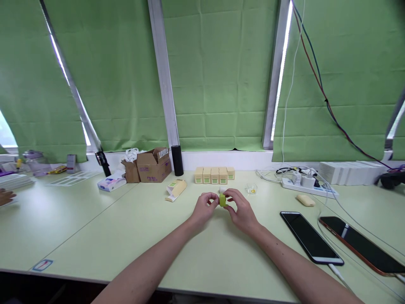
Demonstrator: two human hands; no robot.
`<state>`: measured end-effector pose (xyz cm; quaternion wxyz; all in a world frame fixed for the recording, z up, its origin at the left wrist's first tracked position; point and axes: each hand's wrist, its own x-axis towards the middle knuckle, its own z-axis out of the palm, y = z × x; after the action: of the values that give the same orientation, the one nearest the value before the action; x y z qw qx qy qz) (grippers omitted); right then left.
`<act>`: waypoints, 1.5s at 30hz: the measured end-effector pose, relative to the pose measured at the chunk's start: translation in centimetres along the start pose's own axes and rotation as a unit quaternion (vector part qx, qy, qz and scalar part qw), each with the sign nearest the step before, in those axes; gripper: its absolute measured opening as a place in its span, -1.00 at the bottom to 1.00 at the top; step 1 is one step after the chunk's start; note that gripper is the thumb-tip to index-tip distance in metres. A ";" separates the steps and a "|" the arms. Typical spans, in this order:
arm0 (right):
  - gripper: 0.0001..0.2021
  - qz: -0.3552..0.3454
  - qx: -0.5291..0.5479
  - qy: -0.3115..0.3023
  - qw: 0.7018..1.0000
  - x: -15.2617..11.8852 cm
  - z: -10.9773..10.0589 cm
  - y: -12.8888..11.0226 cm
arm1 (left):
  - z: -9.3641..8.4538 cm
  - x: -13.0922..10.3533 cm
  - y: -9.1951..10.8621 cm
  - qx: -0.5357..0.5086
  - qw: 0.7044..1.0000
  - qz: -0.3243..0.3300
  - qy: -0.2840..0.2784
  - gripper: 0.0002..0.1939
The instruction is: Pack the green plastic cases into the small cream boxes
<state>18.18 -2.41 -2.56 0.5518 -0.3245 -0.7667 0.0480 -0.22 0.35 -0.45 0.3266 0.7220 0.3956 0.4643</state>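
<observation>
A small olive-green block-shaped piece (222,200) is held just above the table between my two hands; its exact kind is too small to tell. My right hand (242,211) pinches it from the right, thumb below and index finger on top. From the left, my left hand (204,207) meets it with thumb and fingertip closed at its side. Just behind the piece lies a small white item (222,190), partly hidden. A clear plastic tray (251,188) with something yellow in it sits beyond my right hand. An opened cream carton (176,189) lies beyond my left hand.
Several small cream boxes (211,175) stand in a row at the back. Cardboard box (155,166), black cylinder (177,161) and tissue pack (112,182) are left. Two phones (310,236), a power strip (308,186) and cables lie right. Another person's hand (6,196) shows far left.
</observation>
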 end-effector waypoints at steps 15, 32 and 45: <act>-0.61 0.017 0.020 0.000 1.000 0.2 0.1 0.1 | 0.3 0.0 -0.3 -0.037 0.999 0.003 0.001 -0.68; -0.60 0.024 0.023 0.006 0.999 0.1 0.3 0.2 | 0.3 0.1 -0.7 -0.056 0.998 -0.002 -0.008 -0.70; -0.60 0.030 0.026 0.011 0.999 0.2 0.2 0.1 | 0.3 0.2 -0.7 -0.065 0.998 -0.014 -0.001 -0.72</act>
<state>17.99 -2.15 -2.53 0.5666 -0.3334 -0.7492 0.0811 -0.08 0.85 -1.02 0.3798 0.6938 0.3741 0.4843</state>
